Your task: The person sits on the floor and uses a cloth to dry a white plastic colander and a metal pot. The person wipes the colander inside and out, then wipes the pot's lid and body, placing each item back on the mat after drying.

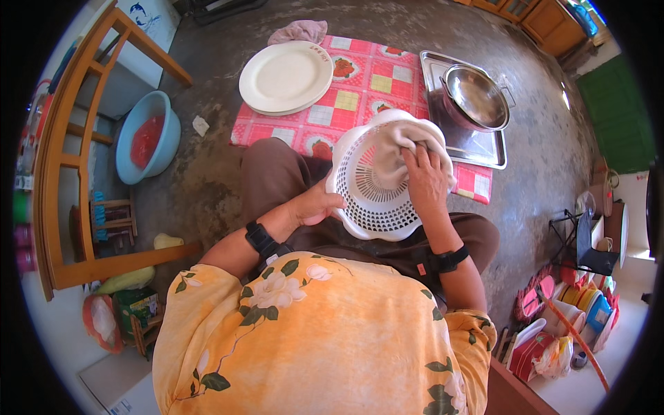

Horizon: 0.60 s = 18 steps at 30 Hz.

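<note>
A white plastic colander (pixel 381 223) with a scalloped rim is tilted over my lap, its slotted inside facing me. My left hand (pixel 317 201) grips its left rim, thumb on top. Against the inside of the upper right wall, my right hand (pixel 428 174) presses a beige cloth (pixel 394 150), which hides that part of the colander. Past the colander, a low table with a red-and-white patterned tablecloth (pixel 358 106) bears a stack of white oval plates (pixel 285 78) at its far left.
To the table's right, a steel tray (pixel 461 148) holds nested metal bowls (pixel 474 98). A mauve cloth (pixel 298 32) lies behind the plates. On the floor at left stand a blue basin (pixel 168 137) and a wooden frame (pixel 85 181). Bags and boxes (pixel 534 353) crowd the lower right.
</note>
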Motion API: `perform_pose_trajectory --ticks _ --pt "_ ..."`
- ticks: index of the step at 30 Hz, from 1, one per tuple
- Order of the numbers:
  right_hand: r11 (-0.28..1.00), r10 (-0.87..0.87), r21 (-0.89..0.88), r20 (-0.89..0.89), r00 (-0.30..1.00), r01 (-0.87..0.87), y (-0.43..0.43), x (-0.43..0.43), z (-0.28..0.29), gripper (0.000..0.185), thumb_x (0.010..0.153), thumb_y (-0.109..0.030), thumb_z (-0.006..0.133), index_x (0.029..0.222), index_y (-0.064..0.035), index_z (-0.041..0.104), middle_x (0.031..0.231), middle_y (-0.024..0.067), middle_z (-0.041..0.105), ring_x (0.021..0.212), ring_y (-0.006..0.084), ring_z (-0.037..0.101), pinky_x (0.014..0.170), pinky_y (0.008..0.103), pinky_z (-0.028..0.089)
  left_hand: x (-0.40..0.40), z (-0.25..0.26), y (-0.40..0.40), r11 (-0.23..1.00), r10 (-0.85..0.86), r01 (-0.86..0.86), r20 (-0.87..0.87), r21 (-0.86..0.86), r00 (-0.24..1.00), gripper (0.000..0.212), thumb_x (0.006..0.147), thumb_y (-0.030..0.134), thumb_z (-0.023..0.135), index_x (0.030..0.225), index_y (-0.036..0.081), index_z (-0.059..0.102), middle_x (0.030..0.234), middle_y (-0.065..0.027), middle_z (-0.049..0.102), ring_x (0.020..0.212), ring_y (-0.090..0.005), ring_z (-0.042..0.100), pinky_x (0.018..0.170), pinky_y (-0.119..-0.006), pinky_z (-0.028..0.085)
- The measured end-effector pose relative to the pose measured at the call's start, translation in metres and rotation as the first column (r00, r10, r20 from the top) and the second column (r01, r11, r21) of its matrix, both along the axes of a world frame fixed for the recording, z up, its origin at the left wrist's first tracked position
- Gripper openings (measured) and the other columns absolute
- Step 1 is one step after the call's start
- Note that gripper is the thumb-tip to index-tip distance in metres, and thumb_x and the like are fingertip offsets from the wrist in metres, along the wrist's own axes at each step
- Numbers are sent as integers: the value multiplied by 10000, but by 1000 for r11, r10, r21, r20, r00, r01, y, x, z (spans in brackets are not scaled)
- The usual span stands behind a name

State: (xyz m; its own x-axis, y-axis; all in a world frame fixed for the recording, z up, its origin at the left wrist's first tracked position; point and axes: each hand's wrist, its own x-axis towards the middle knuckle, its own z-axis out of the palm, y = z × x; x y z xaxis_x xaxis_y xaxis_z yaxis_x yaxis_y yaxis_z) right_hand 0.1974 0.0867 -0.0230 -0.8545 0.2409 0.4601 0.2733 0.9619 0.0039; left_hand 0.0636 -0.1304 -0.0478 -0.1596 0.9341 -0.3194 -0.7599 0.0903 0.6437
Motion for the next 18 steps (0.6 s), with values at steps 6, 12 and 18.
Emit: perform_pose_trajectory --ticks 6,12,18 --pt "922 58 -374 392 918 101 -27 14 -16 458 679 -113 673 1117 -105 540 1050 134 581 954 353 584 771 423 495 2 -3 1 995 93 -93 0 42 996 665 745 0 614 1359 85 372 1210 -94 575 1100 -231 590 904 -403 521" --pt "623 486 -744 126 865 -242 -50 2 -3 477 686 -60 634 1145 -127 521 1050 131 571 952 354 590 780 417 499 -5 -2 3 999 -43 43 30 -17 999 715 728 67 648 1372 125 342 1221 -82 536 1129 -225 554 895 -413 513" --pt "650 452 -661 -61 890 -375 -57 -13 7 601 695 -53 642 1258 -195 487 1097 118 547 988 345 569 763 418 509 -6 3 4 989 -146 145 75 18 986 640 760 91 672 1334 117 390 1208 -83 557 1110 -231 572 860 -424 535"
